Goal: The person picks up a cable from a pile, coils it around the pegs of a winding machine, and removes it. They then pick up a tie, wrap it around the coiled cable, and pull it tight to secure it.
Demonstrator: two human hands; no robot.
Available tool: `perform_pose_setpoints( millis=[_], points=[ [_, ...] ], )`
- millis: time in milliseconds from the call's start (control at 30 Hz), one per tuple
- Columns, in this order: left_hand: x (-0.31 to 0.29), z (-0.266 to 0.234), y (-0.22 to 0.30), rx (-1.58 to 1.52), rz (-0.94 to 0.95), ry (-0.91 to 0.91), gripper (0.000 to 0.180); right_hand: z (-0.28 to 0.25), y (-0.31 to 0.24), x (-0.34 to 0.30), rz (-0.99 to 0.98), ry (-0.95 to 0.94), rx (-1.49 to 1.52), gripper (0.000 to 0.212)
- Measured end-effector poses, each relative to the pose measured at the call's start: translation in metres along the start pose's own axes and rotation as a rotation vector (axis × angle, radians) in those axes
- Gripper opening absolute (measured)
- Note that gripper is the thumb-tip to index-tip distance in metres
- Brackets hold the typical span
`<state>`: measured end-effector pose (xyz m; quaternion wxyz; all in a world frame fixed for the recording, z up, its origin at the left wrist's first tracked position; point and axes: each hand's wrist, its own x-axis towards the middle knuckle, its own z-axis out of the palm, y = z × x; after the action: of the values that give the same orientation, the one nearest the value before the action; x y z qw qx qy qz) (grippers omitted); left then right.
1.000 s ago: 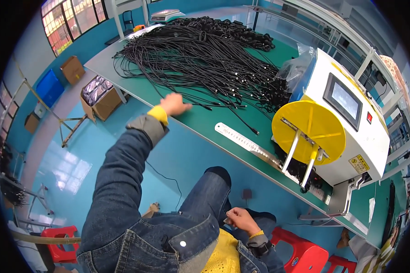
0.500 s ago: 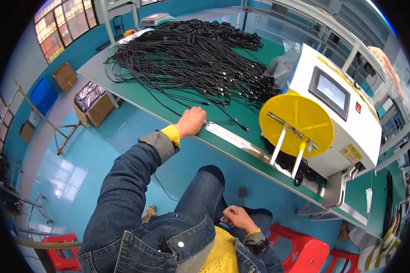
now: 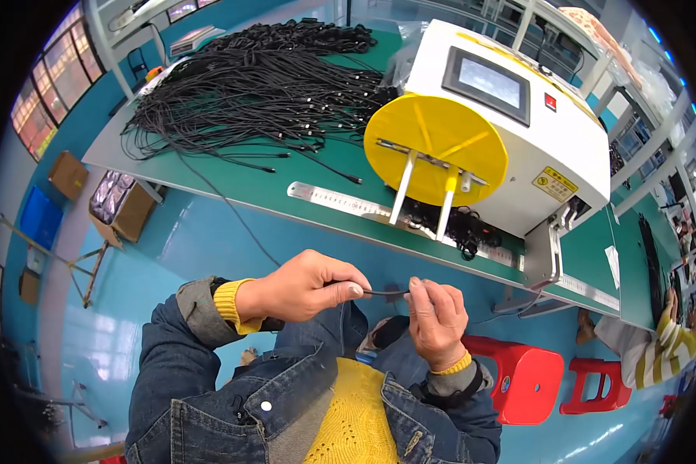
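Note:
A thin black cable (image 3: 383,292) is stretched between my two hands above my lap. My left hand (image 3: 305,286) pinches it between thumb and fingers; from that hand the cable trails back up to the table's edge. My right hand (image 3: 436,317) grips the short end with thumb and fingertips. Beyond them, on the green table (image 3: 232,172), lies a large heap of black cables (image 3: 247,97), several with their plug ends pointing right. A white winding machine (image 3: 518,93) with a yellow disc (image 3: 433,143) and two pegs stands right of the heap.
A steel ruler (image 3: 340,199) lies along the table's front edge, with a small black coil (image 3: 468,240) beneath the disc. Red stools (image 3: 530,383) stand at my right, near another person in a striped sleeve (image 3: 661,348). An open carton (image 3: 135,213) sits on the floor at left.
My left hand has drawn back from the table edge with a cable. My right hand has risen from my lap and now grips its end. The view has shifted right.

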<state>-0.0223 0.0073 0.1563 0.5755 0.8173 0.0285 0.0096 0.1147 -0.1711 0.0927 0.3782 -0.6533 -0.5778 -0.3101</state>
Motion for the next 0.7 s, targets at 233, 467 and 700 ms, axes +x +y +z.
perform_pose_setpoints(
  millis=[233, 467, 700],
  points=[
    [0.07, -0.015, 0.011, 0.379, 0.398, 0.448, 0.011, -0.004, 0.041, 0.036, 0.078, 0.164, -0.174, 0.025],
    [0.135, -0.029, -0.022, 0.122, 0.306, 0.592, 0.011, 0.046, 0.083, 0.056, 0.477, 0.288, 0.042, 0.01],
    [0.151, -0.032, -0.033, 0.042, 0.325, 0.615, 0.012, 0.062, 0.097, 0.053, 0.71, 0.378, 0.179, 0.011]
  ],
)
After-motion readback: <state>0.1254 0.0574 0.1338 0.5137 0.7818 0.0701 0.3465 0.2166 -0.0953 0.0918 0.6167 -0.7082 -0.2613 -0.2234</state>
